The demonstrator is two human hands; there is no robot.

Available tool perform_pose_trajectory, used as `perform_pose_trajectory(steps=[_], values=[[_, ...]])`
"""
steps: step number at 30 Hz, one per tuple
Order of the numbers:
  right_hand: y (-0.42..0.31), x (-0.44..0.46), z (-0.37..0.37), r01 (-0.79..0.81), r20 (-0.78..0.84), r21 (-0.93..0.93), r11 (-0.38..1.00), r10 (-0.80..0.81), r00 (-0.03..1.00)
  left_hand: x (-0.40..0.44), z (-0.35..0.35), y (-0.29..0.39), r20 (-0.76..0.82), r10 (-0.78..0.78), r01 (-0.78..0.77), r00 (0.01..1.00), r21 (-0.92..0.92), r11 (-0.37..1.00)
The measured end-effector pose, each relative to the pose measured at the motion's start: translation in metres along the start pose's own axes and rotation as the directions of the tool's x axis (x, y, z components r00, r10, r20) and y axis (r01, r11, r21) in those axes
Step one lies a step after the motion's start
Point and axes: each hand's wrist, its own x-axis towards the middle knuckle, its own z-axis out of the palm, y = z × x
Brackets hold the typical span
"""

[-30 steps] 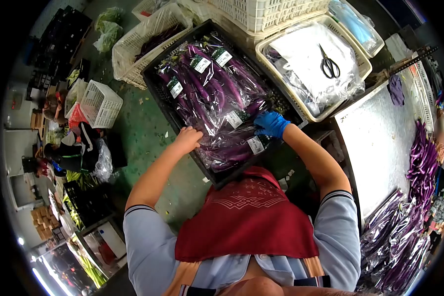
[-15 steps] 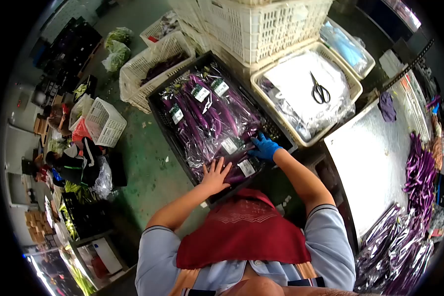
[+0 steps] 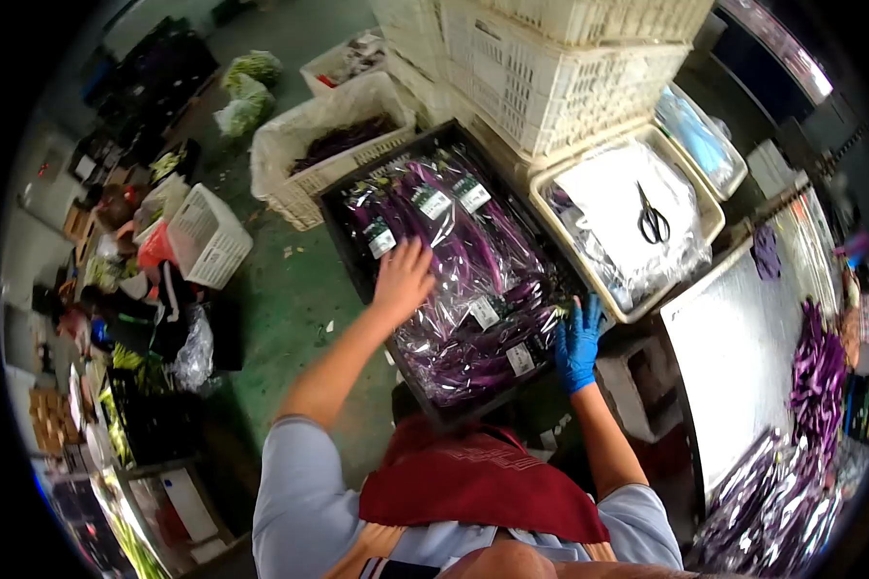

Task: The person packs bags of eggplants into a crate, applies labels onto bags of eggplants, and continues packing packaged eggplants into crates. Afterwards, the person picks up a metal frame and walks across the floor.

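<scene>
A black crate (image 3: pixel 350 259) stands before me, filled with clear-bagged purple eggplants (image 3: pixel 473 241) that carry white labels. My left hand (image 3: pixel 406 278), bare, is over the bags on the crate's left side, fingers stretched out and holding nothing. Whether it touches the plastic I cannot tell. In a blue glove, my right hand (image 3: pixel 577 345) lies at the crate's near right edge with its fingers extended, next to the bag ends. Several bags lie lengthwise, with others across the near end.
White crates (image 3: pixel 570 92) are stacked behind. Scissors (image 3: pixel 653 214) lie on plastic bags in a cream tray (image 3: pixel 630 311) to the right. A metal table (image 3: pixel 724 357) holds more eggplants (image 3: pixel 816 376). Another white crate (image 3: pixel 294 198) stands left; a person (image 3: pixel 135 314) is farther left.
My left hand has moved forward from the crate's near end to its left side. My right hand has shifted from the bags to the crate's right edge. The view has shifted slightly.
</scene>
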Motion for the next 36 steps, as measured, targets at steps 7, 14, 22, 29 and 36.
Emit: perform_pose_trajectory(steps=[7, 14, 22, 29, 36], values=[[-0.019, -0.083, 0.054, -0.467, -0.201, 0.399, 0.789, 0.572, 0.795, 0.03, 0.101, -0.048, 0.285, -0.003, 0.017, 0.958, -0.045, 0.999], [-0.048, -0.099, 0.084, -0.569, -0.165, 0.613, 0.548, 0.793, 0.586, 0.038, 0.086, -0.068, 0.165, 0.063, 0.009, 0.984, -0.402, 0.916], [-0.05, -0.096, 0.082, -0.693, -0.178, 0.457, 0.557, 0.821, 0.542, 0.005, 0.056, -0.053, 0.51, 0.383, -0.264, 0.77, -0.292, 0.919], [-0.056, -0.094, 0.08, -0.634, -0.199, 0.534, 0.56, 0.812, 0.549, -0.013, 0.037, -0.036, 0.438, 0.309, -0.223, 0.844, -0.238, 0.945], [-0.07, -0.09, 0.074, -0.674, -0.178, 0.549, 0.494, 0.857, 0.483, -0.001, 0.016, -0.011, 0.512, 0.337, -0.28, 0.79, -0.188, 0.941]])
